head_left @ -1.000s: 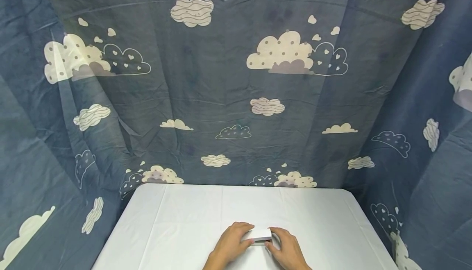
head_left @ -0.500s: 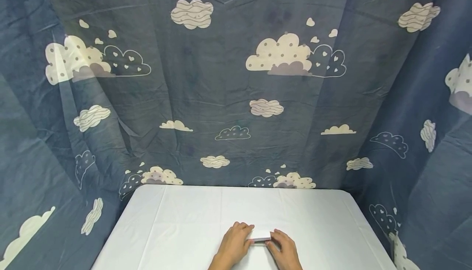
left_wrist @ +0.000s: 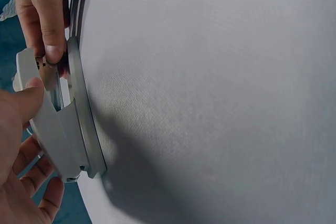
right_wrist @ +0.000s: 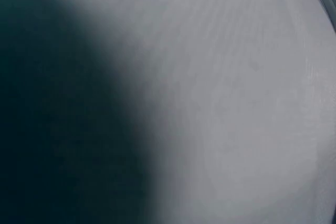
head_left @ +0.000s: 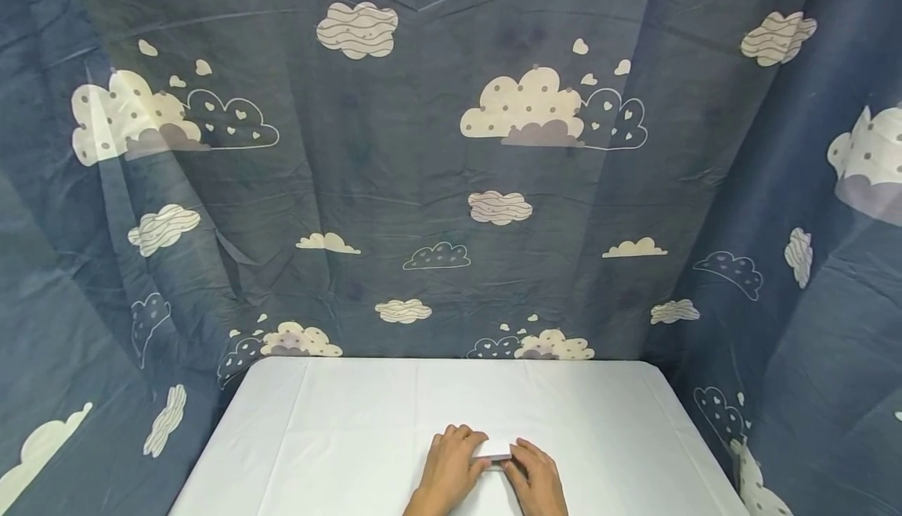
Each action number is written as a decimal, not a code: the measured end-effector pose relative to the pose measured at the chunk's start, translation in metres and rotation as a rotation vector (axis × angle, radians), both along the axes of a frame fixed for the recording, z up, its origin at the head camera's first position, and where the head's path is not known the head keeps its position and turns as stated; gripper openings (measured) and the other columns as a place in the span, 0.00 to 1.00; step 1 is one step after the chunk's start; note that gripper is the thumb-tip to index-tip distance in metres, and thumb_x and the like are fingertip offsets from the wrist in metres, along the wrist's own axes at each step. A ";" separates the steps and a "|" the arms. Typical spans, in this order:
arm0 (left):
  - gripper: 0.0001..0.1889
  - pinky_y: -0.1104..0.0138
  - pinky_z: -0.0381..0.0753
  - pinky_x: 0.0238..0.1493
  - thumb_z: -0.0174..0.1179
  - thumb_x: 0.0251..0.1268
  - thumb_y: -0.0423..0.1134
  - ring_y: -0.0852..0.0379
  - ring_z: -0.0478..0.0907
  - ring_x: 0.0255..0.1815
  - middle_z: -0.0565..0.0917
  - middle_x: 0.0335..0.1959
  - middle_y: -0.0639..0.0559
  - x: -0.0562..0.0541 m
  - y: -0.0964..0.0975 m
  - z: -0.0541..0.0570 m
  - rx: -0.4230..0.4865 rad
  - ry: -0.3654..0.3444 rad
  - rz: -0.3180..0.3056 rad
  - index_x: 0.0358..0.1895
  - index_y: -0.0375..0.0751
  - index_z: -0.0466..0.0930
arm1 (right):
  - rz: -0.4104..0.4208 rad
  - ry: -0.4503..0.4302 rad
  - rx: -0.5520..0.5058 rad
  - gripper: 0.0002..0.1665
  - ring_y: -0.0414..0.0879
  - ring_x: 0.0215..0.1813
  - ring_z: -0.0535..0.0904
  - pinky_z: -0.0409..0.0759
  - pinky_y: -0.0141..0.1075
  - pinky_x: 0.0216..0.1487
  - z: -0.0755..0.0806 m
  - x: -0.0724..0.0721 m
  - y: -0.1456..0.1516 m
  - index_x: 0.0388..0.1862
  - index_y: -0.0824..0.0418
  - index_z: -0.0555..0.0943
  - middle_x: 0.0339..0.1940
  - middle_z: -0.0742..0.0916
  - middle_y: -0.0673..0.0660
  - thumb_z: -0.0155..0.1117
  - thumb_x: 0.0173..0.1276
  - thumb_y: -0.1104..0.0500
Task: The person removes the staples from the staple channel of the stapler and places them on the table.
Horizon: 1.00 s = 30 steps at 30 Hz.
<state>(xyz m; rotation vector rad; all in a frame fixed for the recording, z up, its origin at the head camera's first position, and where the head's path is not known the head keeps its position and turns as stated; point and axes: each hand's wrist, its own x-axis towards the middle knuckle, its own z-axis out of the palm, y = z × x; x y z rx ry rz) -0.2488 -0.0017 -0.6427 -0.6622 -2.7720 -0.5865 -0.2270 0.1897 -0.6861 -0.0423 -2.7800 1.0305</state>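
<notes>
Over the creased white tabletop [head_left: 345,430]: long, hard-cased, white-and-grey two-layered device [left_wrist: 52,135], between both hands.
Left hand [head_left: 448,469]: thumb and fingers gripping one end.
Right hand [head_left: 537,478]: fingers pinching the opposite end.
Behind: dark-blue cloud-patterned fabric curtain [head_left: 395,132].

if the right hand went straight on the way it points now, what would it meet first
The white device, which the right hand seems to touch; beyond that, probably the left hand, though depth is unclear.
</notes>
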 end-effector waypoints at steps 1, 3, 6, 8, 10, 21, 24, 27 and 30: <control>0.20 0.67 0.75 0.42 0.70 0.62 0.54 0.62 0.77 0.43 0.86 0.44 0.60 0.000 0.000 -0.001 -0.001 0.005 0.002 0.55 0.56 0.85 | -0.002 0.006 0.007 0.18 0.63 0.68 0.78 0.70 0.66 0.70 -0.001 0.000 0.000 0.55 0.50 0.86 0.64 0.86 0.60 0.70 0.68 0.50; 0.19 0.66 0.76 0.43 0.70 0.62 0.54 0.62 0.77 0.43 0.86 0.45 0.60 0.000 0.000 -0.001 -0.008 0.018 0.006 0.55 0.56 0.85 | -0.003 0.021 0.016 0.18 0.62 0.68 0.78 0.70 0.66 0.70 -0.002 0.001 -0.001 0.56 0.49 0.86 0.63 0.86 0.59 0.70 0.68 0.49; 0.19 0.65 0.77 0.43 0.69 0.63 0.54 0.61 0.78 0.43 0.86 0.45 0.59 -0.001 0.000 -0.001 -0.018 0.034 0.011 0.56 0.56 0.84 | -0.010 0.028 0.023 0.18 0.61 0.68 0.78 0.71 0.65 0.70 0.000 0.001 -0.002 0.56 0.48 0.86 0.63 0.86 0.58 0.69 0.69 0.47; 0.19 0.66 0.76 0.43 0.68 0.64 0.55 0.61 0.78 0.44 0.85 0.46 0.59 0.000 -0.001 0.000 -0.015 0.032 0.012 0.57 0.56 0.83 | -0.010 0.026 0.024 0.18 0.62 0.68 0.78 0.70 0.65 0.70 0.000 0.002 -0.002 0.56 0.48 0.86 0.64 0.86 0.58 0.68 0.70 0.46; 0.19 0.68 0.75 0.41 0.67 0.65 0.54 0.61 0.78 0.44 0.85 0.46 0.59 0.000 -0.002 0.000 -0.007 0.026 0.010 0.57 0.56 0.83 | -0.014 0.020 0.028 0.19 0.63 0.68 0.78 0.71 0.64 0.70 0.000 0.003 -0.002 0.56 0.48 0.86 0.64 0.86 0.59 0.68 0.70 0.46; 0.19 0.66 0.80 0.43 0.65 0.68 0.51 0.57 0.82 0.48 0.87 0.52 0.58 0.003 -0.013 0.011 0.138 -0.012 -0.010 0.58 0.51 0.82 | -0.018 0.001 0.053 0.20 0.65 0.69 0.77 0.70 0.64 0.71 0.000 0.000 -0.002 0.58 0.50 0.86 0.66 0.84 0.60 0.65 0.73 0.43; 0.19 0.63 0.83 0.46 0.64 0.69 0.51 0.56 0.83 0.49 0.87 0.54 0.57 0.004 -0.018 0.013 0.171 -0.020 -0.020 0.59 0.49 0.82 | -0.014 0.007 0.050 0.20 0.64 0.69 0.77 0.70 0.64 0.71 0.000 0.001 -0.001 0.58 0.49 0.86 0.66 0.84 0.60 0.65 0.73 0.44; 0.20 0.61 0.84 0.49 0.63 0.70 0.52 0.56 0.83 0.50 0.87 0.55 0.56 0.006 -0.024 0.015 0.191 -0.037 -0.022 0.59 0.48 0.81 | -0.010 0.016 0.036 0.19 0.63 0.69 0.78 0.70 0.63 0.71 0.000 0.002 -0.001 0.58 0.49 0.86 0.65 0.85 0.60 0.66 0.73 0.45; 0.20 0.60 0.84 0.50 0.61 0.71 0.54 0.57 0.82 0.50 0.87 0.56 0.56 0.007 -0.030 0.015 0.218 -0.075 -0.010 0.60 0.49 0.81 | -0.005 0.018 0.037 0.19 0.63 0.69 0.77 0.70 0.64 0.71 -0.001 0.003 0.000 0.58 0.48 0.86 0.65 0.85 0.59 0.65 0.72 0.44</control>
